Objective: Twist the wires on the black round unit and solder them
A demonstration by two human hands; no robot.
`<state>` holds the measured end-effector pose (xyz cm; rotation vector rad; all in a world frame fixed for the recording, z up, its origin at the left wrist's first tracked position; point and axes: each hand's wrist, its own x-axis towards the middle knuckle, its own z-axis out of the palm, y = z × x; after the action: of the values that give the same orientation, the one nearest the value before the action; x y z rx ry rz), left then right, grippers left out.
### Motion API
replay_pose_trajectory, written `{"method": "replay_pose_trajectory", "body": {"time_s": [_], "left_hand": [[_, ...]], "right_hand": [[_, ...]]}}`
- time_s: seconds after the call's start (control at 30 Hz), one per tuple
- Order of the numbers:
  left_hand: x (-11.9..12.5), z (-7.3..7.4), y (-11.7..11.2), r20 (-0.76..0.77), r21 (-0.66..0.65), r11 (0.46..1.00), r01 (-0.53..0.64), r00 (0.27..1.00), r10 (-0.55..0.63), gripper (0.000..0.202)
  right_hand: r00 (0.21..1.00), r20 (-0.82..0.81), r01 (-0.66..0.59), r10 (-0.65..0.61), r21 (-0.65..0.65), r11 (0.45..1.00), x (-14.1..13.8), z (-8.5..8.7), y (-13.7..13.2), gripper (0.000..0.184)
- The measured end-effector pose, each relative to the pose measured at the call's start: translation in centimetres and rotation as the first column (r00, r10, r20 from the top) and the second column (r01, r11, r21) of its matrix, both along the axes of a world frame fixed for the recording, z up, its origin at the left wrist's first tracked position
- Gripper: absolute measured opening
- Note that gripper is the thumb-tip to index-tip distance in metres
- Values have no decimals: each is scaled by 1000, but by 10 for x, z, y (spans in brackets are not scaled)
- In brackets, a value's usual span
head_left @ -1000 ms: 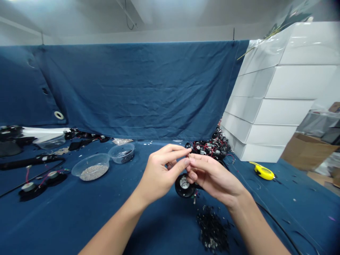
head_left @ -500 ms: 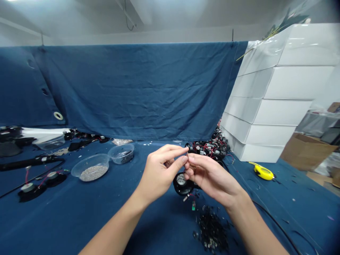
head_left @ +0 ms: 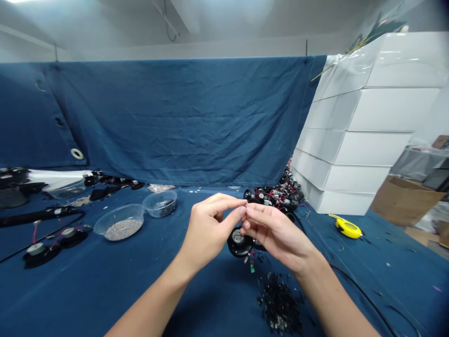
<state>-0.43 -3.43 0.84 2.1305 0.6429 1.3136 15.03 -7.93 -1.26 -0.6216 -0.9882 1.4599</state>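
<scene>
My left hand [head_left: 206, 231] and my right hand [head_left: 277, 234] meet at the fingertips, pinching a small item [head_left: 243, 208] that is too small to name and mostly hidden by the fingers. Just below them is a round black speaker [head_left: 239, 244] with a pale centre, partly covered by my right hand. A short lead with a green tip [head_left: 251, 267] dangles under it. On the blue cloth beneath my right hand lies a heap of small black pieces [head_left: 279, 304].
Two clear plastic bowls [head_left: 119, 222] hold pale granules and dark bits. Speakers with red wires [head_left: 52, 245] lie at the left, and a wired heap of parts [head_left: 275, 196] sits ahead. A yellow tape measure [head_left: 346, 228] lies right, by stacked white boxes [head_left: 351, 140].
Both hands have drifted slightly left and down, and the black speaker has moved left with them. The green-tipped lead now hangs closer beneath the speaker.
</scene>
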Motion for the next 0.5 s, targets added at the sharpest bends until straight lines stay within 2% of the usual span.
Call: {"method": "replay_pose_trajectory", "body": {"time_s": [0.5], "left_hand": [[-1,-1,-1,21,4,1000,-27,999,27,10]], "right_hand": [[998,64,24,-25,26,999,-3,2,-3,16]]}}
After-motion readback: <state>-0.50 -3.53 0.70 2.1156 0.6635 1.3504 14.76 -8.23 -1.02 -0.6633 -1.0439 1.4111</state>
